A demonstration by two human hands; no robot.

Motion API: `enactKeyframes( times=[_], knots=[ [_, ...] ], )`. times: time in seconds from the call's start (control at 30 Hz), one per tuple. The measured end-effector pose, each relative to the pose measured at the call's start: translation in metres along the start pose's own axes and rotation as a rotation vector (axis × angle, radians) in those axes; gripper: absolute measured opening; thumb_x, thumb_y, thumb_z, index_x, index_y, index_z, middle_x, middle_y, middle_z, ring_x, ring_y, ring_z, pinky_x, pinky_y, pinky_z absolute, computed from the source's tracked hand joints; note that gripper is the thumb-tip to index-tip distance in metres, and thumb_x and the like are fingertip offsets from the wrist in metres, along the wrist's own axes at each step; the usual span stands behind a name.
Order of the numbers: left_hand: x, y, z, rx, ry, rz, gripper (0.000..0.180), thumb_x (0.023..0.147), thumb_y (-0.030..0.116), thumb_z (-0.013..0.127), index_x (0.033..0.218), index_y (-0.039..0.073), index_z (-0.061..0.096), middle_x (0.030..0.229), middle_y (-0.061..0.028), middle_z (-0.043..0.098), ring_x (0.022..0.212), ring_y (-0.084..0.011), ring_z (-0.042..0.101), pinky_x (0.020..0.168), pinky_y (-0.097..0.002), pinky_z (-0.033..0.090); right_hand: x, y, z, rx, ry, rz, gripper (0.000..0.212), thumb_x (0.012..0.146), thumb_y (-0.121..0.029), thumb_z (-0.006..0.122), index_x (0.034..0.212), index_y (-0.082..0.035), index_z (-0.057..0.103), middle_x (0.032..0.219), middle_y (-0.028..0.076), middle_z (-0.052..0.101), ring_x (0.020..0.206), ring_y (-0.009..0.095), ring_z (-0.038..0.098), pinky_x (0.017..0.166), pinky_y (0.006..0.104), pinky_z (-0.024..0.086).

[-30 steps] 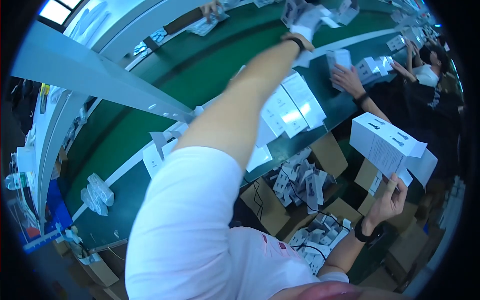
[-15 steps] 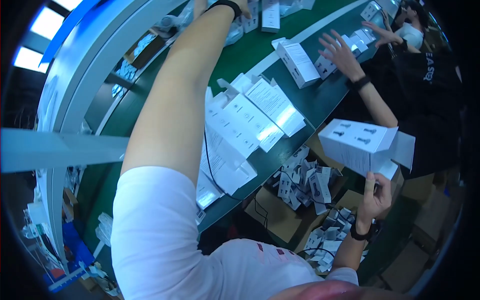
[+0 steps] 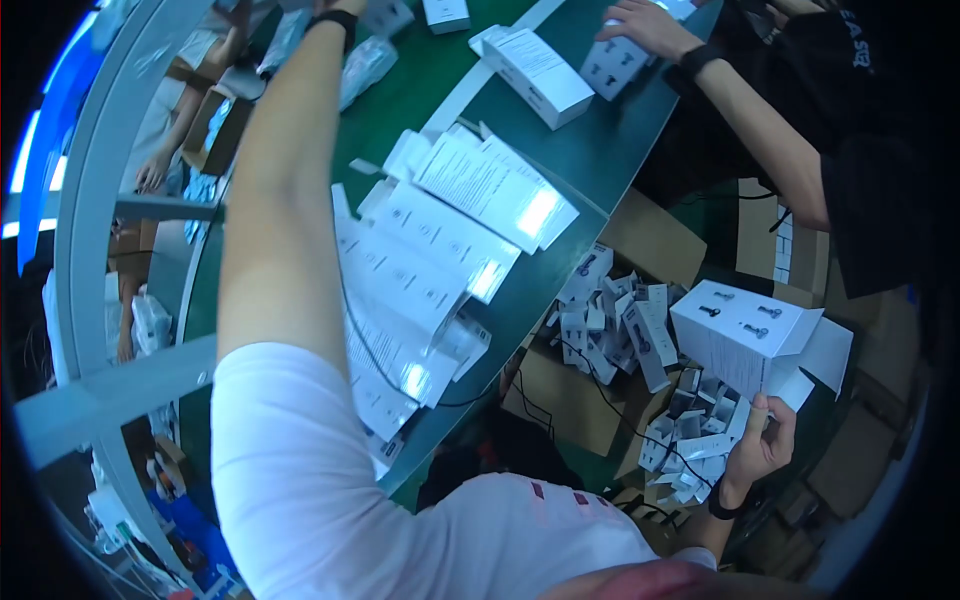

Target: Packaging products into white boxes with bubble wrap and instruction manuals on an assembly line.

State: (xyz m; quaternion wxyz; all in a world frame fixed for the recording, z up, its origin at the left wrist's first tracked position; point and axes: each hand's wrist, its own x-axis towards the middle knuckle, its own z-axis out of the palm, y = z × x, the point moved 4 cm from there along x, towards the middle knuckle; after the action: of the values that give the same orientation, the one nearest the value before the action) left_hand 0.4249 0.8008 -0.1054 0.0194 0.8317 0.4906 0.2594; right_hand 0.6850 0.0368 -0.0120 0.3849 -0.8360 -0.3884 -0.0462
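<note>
My right hand [image 3: 762,455] pinches the lower edge of a white carton [image 3: 735,335] between thumb and fingers. This carton has small dark product pictures on one side, and its end flaps stand open. My left arm reaches far across the green bench, and my left hand [image 3: 342,8] is mostly cut off by the upper edge, so its fingers are hidden. Closest to it are a blurred small white box [image 3: 388,16] and a clear plastic bag [image 3: 368,68]. Flattened white cartons [image 3: 430,240] lie overlapped on the bench beside my left arm.
Below the bench edge, cardboard boxes hold many small white boxes [image 3: 620,320] and more white pieces [image 3: 700,435]. A co-worker's hand [image 3: 650,28] rests on a white carton at the far right. Another white carton [image 3: 540,75] lies near it. A grey frame [image 3: 120,400] stands at left.
The view has shifted, so the bench things sit further left. My left hand has moved left at the upper edge. The co-worker's hand has come down onto a carton. My right hand still holds its carton.
</note>
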Motion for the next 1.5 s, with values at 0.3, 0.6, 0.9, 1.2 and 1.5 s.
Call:
enactKeyframes(
  times=[0.3, 0.6, 0.9, 1.2, 1.5],
  knots=[
    [-0.221, 0.193, -0.193, -0.147, 0.107, 0.093, 0.019, 0.078, 0.012, 0.062, 0.083, -0.006, 0.064, 0.093, -0.0327, 0.062, 0.098, -0.0417, 0.062, 0.080, -0.0427, 0.051, 0.060, -0.105, 0.002, 0.302, 0.154, -0.202, 0.014, 0.091, -0.006, 0.063, 0.097, 0.007, 0.064, 0.085, 0.008, 0.066, 0.078, 0.012, 0.059, 0.073, 0.0253, 0.049],
    [-0.540, 0.242, -0.480, -0.685, 0.180, -0.087, 0.017, 0.079, 0.005, 0.064, 0.094, 0.000, 0.059, 0.083, -0.0126, 0.063, 0.076, -0.0317, 0.065, 0.066, -0.0387, 0.052, 0.089, -0.248, -0.062, 0.481, 0.002, -0.378, 0.019, 0.088, -0.011, 0.067, 0.093, 0.007, 0.067, 0.087, 0.012, 0.067, 0.077, 0.019, 0.064, 0.072, 0.0267, 0.052],
    [-0.833, 0.119, -0.645, -0.461, 0.203, -0.992, 0.021, 0.081, 0.004, 0.067, 0.101, -0.004, 0.065, 0.083, -0.0062, 0.065, 0.077, -0.0113, 0.062, 0.072, -0.0244, 0.049, -0.131, -0.457, 0.118, -0.006, -1.319, -1.043, 0.032, 0.079, -0.025, 0.065, 0.067, 0.002, 0.054, 0.053, 0.006, 0.051, 0.046, 0.013, 0.050, 0.045, 0.0291, 0.040],
    [-0.865, -0.081, -0.425, -0.276, -0.335, -0.717, 0.084, 0.071, 0.012, 0.076, 0.143, 0.009, 0.033, 0.124, -0.0220, 0.052, 0.103, -0.0345, 0.061, 0.089, -0.0400, 0.050, -0.246, -0.466, 0.293, -0.481, -0.826, -1.099, 0.070, 0.078, -0.039, 0.070, 0.132, -0.002, 0.047, 0.091, 0.022, 0.068, 0.075, 0.033, 0.068, 0.069, 0.0409, 0.054],
    [-1.000, -0.057, -0.393, -0.838, -0.046, -1.304, 0.089, 0.083, 0.047, 0.066, 0.137, -0.015, 0.030, 0.123, -0.0322, 0.046, 0.116, -0.0416, 0.046, 0.100, -0.0402, 0.038, -0.482, -0.446, 0.216, -0.276, -1.566, -0.641, 0.063, 0.086, -0.049, 0.062, 0.116, 0.006, 0.059, 0.077, 0.020, 0.066, 0.072, 0.027, 0.064, 0.069, 0.0373, 0.050]
  ],
)
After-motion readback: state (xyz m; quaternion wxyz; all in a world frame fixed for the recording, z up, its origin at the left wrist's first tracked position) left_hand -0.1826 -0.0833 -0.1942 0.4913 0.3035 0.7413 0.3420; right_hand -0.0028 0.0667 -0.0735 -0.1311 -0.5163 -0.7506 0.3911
